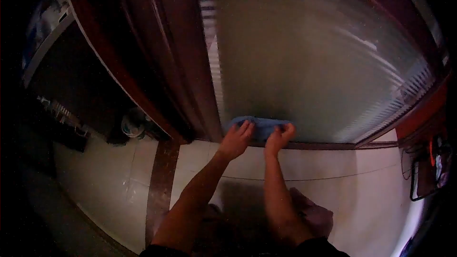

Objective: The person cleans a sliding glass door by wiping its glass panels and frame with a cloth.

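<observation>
A blue cloth [263,126] lies against the lower part of a large frosted glass panel [304,57], just above its dark bottom frame. My left hand [236,139] grips the cloth near its left end, with the fingers bent over it. At the right end of the cloth, my right hand [281,137] holds it with curled fingers. Both forearms reach forward from the bottom of the view.
A dark wooden door frame [176,57] stands left of the glass. Beyond it, a light-coloured container [133,123] sits on the tiled floor [195,162]. A dark rack [426,176] holding objects is at the far right.
</observation>
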Demonstrator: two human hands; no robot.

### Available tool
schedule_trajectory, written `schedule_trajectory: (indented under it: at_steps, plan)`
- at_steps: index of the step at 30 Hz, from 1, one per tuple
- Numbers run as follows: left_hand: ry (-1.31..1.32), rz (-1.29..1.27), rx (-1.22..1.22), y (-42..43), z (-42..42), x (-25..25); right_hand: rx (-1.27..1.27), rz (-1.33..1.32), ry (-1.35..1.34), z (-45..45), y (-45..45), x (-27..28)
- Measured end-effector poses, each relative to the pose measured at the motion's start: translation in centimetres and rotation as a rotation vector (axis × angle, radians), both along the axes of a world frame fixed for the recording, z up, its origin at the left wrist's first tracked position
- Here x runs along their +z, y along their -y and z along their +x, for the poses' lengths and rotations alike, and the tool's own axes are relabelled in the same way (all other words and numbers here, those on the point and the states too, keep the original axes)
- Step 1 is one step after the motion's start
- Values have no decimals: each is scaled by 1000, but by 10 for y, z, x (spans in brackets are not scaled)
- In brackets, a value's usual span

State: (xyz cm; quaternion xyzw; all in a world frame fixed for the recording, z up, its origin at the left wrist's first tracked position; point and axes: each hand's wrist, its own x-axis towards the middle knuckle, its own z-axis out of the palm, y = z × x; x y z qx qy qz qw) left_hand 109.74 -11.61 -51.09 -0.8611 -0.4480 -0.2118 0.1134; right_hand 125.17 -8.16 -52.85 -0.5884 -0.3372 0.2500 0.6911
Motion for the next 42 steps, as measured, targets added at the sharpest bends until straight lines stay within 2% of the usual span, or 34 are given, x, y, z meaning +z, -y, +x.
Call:
schedule_trajectory:
  at_steps: [2, 4, 5, 8, 10, 12, 14, 15, 17, 20, 21, 22, 24, 26, 28, 31, 32, 34, 35, 37, 41, 42]
  plan:
    - [87, 33, 50, 2, 3, 0, 174, 29, -40, -8, 1, 4]
    - [19, 57, 108, 4, -11, 9, 363, 100, -47, -43, 6, 19]
    - [-15, 67, 135, 4, -20, 16, 394, 140, 22, -55, 9, 28]
    - [72, 377, 234, -3, -38, 28, 521, 225, 182, -77, 19, 62]
    - [102, 352, 315, -3, -57, 41, 653, 242, 231, -91, 21, 83]
    - [67, 379, 366, -1, -61, 51, 604, 309, 312, -101, 16, 78]
    - [98, 289, 411, 4, -60, 38, 623, 323, 315, -104, 18, 74]
    - [116, 253, 436, 6, -58, 28, 640, 248, 305, -103, 19, 63]
    - [141, 22, 453, 13, -50, -1, 667, 109, 288, -96, 21, 35]
    - [203, -275, 413, 2, -37, -13, 705, -85, -10, -68, 29, 31]
    - [225, -372, 394, 1, -29, -11, 702, -116, -98, -58, 29, 31]
    - [221, -256, 354, 1, -16, -6, 679, -100, -164, -48, 23, 21]
    - [284, -363, 244, -13, 4, -15, 553, -81, -107, -24, 11, -4]
    - [276, -404, 137, -19, 32, -30, 349, -61, 144, 3, 4, -33]
    - [190, -388, 41, -12, 65, -47, 260, -5, 45, 27, 7, -51]
    - [455, -523, -50, -16, 96, -44, 71, -54, -29, 50, 3, -60]
    - [363, -563, -82, -14, 98, -37, 0, -89, -43, 59, 1, -63]
    - [167, -634, -141, -9, 102, -24, -14, -130, -332, 76, 3, -68]
    - [159, -589, -147, -9, 103, -31, -21, -152, -478, 82, 3, -73]
    - [148, -499, -158, -5, 108, -45, -45, -201, -525, 88, 1, -84]
    - [137, -605, -115, -7, 110, -58, 42, -257, -745, 96, 2, -107]
    - [117, -626, -106, -9, 109, -61, 36, -306, -722, 94, -1, -112]
